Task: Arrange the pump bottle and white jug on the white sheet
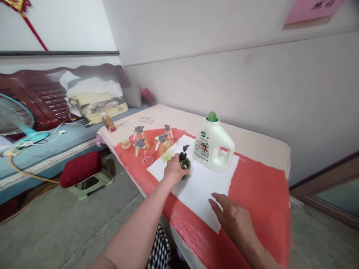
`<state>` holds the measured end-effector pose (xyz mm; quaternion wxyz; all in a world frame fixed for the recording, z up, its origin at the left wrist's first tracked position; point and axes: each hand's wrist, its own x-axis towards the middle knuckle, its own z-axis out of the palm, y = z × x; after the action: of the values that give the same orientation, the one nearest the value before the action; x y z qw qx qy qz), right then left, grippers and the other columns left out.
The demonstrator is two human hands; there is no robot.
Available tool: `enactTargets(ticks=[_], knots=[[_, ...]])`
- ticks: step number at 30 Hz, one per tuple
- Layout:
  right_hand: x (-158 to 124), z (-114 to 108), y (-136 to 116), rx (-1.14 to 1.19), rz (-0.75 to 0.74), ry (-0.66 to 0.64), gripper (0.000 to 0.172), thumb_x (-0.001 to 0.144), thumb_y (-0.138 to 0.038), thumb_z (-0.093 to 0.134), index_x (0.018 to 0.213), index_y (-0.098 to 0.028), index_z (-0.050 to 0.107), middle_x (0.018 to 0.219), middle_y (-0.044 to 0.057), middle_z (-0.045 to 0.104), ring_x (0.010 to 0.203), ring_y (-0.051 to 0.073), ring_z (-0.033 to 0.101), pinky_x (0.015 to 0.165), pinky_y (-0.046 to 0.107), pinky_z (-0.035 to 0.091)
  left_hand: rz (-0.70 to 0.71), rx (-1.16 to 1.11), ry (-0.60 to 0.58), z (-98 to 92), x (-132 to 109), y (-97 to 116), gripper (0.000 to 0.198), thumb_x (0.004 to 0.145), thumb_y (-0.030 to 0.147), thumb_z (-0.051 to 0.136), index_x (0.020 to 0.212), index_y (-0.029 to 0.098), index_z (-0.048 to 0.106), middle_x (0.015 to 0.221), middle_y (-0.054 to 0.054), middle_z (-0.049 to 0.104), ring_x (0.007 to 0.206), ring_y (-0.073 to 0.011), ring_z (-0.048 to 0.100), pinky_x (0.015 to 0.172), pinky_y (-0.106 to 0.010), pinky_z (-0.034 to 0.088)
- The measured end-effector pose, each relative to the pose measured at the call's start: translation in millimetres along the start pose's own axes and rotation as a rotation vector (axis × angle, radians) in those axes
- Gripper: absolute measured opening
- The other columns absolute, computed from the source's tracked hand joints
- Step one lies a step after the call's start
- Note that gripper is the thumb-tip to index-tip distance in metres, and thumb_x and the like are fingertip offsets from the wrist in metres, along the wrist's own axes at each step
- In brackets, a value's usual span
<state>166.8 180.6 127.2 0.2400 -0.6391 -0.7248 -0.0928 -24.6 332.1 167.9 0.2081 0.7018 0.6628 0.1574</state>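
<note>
Head view: left hand [174, 169] grips green pump bottle [184, 161] upright.

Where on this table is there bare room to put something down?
Free: the white sheet between the jug and the right hand, and the red cloth right of the jug. Crowded: the spray bottles beyond the left hand, which grips a green bottle.
</note>
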Motion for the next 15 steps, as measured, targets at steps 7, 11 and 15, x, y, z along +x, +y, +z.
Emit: enactTargets(ticks=[7,11,15], knots=[[-2,5,2,0.001,0.021,-0.067,0.029,0.095,-0.035,0.04,0.099,-0.02,0.065,0.088,0.002,0.074,0.067,0.02,0.07,0.047,0.029,0.044,0.002,-0.017,0.064,3.5,1,-1,0.076,0.069,0.028,0.068,0.136,0.028,0.031,0.131,-0.011,0.045,0.119,-0.0281,0.046,0.086,-0.035,0.041],[-2,6,1,0.01,0.026,-0.088,0.026,0.094,-0.033,0.042,0.098,-0.02,0.064,0.09,0.002,0.074,0.068,0.021,0.07,0.048,0.029,0.044,-0.033,-0.011,0.103,-0.4,0,1,0.086,0.07,0.03,0.069,0.142,0.025,0.022,0.134,-0.014,0.043,0.124,-0.0315,0.042,0.087,-0.038,0.042],[-2,3,-2,0.029,0.042,-0.119,0.022,0.093,-0.031,0.044,0.095,-0.022,0.064,0.089,0.003,0.074,0.068,0.021,0.069,0.049,0.028,0.043,-0.093,-0.043,0.162,-12.8,-4,6,0.087,0.069,0.034,0.07,0.14,0.02,0.023,0.136,-0.016,0.043,0.127,-0.0322,0.041,0.09,-0.041,0.041]])
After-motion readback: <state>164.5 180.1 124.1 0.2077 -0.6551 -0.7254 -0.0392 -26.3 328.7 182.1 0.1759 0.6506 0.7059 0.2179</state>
